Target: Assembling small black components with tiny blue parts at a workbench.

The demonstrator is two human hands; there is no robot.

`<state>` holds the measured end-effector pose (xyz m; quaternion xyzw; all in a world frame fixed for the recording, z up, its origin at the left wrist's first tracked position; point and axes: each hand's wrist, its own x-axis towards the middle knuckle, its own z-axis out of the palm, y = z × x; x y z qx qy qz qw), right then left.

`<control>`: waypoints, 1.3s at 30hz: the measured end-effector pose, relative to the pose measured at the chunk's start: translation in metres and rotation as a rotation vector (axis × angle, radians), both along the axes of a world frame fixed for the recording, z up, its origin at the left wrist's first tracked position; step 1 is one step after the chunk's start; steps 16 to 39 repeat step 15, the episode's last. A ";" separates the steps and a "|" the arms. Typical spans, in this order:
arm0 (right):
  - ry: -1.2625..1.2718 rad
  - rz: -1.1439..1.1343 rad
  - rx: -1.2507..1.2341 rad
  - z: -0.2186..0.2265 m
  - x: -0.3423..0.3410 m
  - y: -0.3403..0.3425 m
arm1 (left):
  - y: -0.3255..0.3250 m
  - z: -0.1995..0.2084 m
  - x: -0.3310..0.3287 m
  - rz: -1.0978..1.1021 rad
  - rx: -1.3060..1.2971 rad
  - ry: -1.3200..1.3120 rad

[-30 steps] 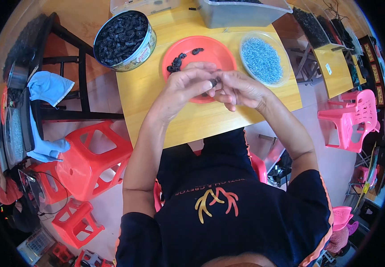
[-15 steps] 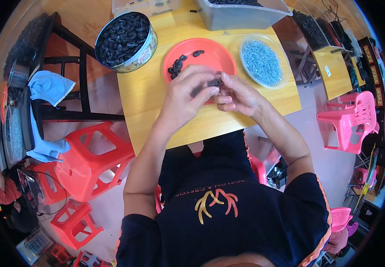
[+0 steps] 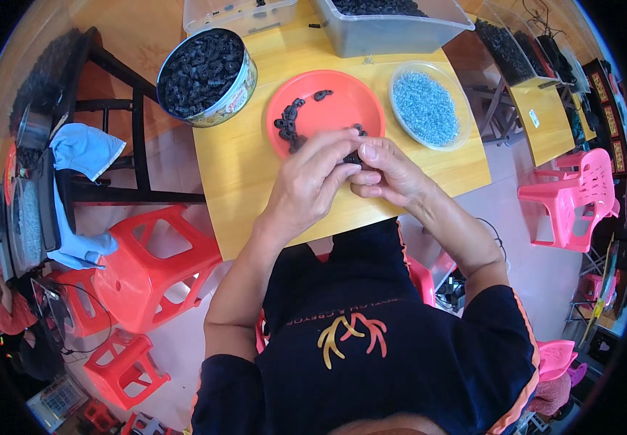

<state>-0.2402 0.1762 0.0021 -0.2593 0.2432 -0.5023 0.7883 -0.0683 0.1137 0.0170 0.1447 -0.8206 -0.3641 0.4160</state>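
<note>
My left hand (image 3: 312,181) and my right hand (image 3: 387,174) meet over the near edge of an orange plate (image 3: 339,109) on a yellow table (image 3: 245,174). Together their fingertips pinch a small black part (image 3: 352,157). Several more small black parts (image 3: 289,123) lie on the plate's left side. A clear round dish of pale blue beads (image 3: 424,107) stands right of the plate. A round tin full of black parts (image 3: 203,67) stands at the table's far left.
A grey bin of black parts (image 3: 389,20) and a clear box (image 3: 237,13) stand at the table's far edge. Red plastic stools (image 3: 158,264) are on the floor to my left, pink chairs (image 3: 574,199) to my right. A blue cloth (image 3: 81,148) hangs on a dark rack.
Both hands stayed together over the plate's near edge, working the small black part; the fingers have shifted slightly around it.
</note>
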 end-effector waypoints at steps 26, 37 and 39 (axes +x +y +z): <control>-0.225 0.086 0.131 -0.007 -0.003 -0.001 | -0.003 -0.004 0.000 0.025 0.041 -0.049; -0.225 0.086 0.131 -0.007 -0.003 -0.001 | -0.003 -0.004 0.000 0.025 0.041 -0.049; -0.225 0.086 0.131 -0.007 -0.003 -0.001 | -0.003 -0.004 0.000 0.025 0.041 -0.049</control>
